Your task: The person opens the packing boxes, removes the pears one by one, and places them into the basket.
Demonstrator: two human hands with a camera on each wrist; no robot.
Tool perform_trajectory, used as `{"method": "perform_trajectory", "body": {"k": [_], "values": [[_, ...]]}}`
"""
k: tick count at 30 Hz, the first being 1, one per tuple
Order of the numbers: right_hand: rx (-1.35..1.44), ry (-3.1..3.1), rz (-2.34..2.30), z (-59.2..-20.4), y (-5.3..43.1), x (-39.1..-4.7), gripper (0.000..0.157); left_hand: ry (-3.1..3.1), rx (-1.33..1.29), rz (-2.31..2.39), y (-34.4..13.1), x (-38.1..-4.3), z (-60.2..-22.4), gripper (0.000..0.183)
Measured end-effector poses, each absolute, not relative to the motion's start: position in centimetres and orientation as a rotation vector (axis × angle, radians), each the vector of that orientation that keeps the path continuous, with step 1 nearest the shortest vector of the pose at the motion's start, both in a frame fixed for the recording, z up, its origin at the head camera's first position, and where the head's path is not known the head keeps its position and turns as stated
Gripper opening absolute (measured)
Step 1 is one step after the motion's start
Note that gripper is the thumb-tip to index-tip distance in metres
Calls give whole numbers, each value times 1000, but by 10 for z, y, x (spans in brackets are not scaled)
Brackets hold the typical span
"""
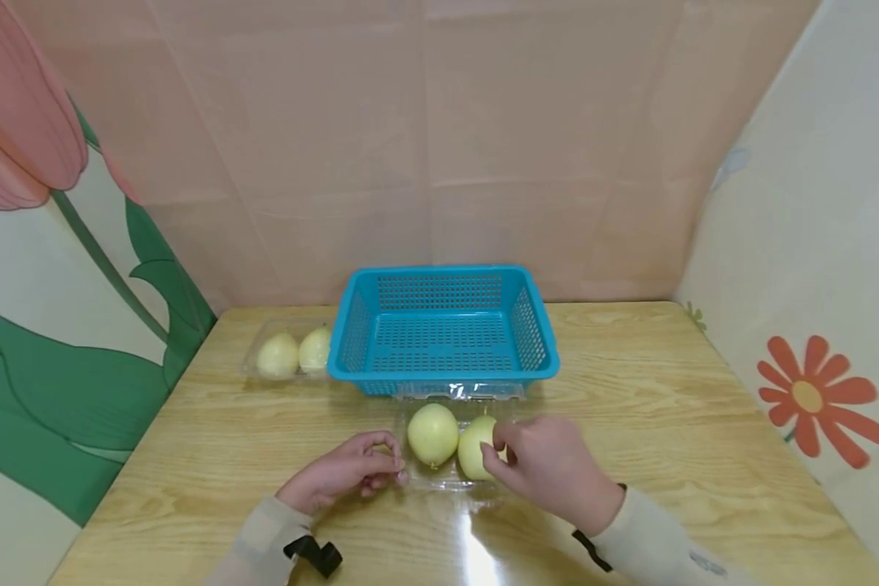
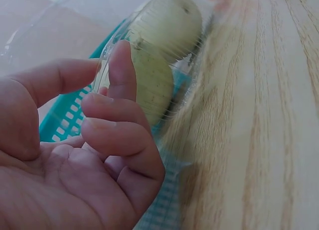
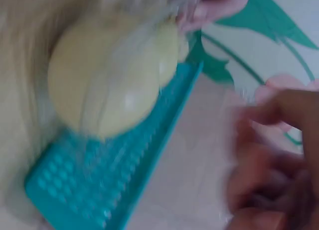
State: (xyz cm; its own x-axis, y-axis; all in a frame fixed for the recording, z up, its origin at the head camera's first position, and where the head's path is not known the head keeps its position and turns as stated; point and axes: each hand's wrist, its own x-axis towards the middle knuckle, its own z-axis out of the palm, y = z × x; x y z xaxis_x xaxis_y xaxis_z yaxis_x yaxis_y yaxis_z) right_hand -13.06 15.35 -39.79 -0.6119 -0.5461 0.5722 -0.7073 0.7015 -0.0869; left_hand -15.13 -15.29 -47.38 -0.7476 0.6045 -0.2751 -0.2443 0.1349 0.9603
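Pinches, between thumb and index finger of the left hand (image 1: pixel 347 470), the left edge of a clear container (image 1: pixel 450 486) just in front of the blue basket (image 1: pixel 443 377). Has a left fruit (image 1: pixel 433 436) and a right fruit (image 1: pixel 474 448), both pale yellow-green, side by side in that container, also before the basket. Holds the right hand (image 1: pixel 545 464), fingers bent, by the right fruit, in front of the basket's right half; cannot tell, through blur, whether gripping any clear plastic. Has a second clear container (image 1: pixel 252 350) with two similar fruits (image 1: pixel 277 356) just left of the basket, on the same wooden table (image 1: pixel 630 391). Faces a pinkish wall covering (image 1: pixel 439 163) behind the basket.
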Motion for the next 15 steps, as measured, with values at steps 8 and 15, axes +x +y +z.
{"method": "perform_trajectory", "body": {"k": [8,15], "values": [[745,-2783,215,-416,146,-129,62,1820,309,1658,-151,-152,-470,12],[681,-2918,332,-424,141,-138,71,1840,275,1659,-150,-154,-470,17]]}}
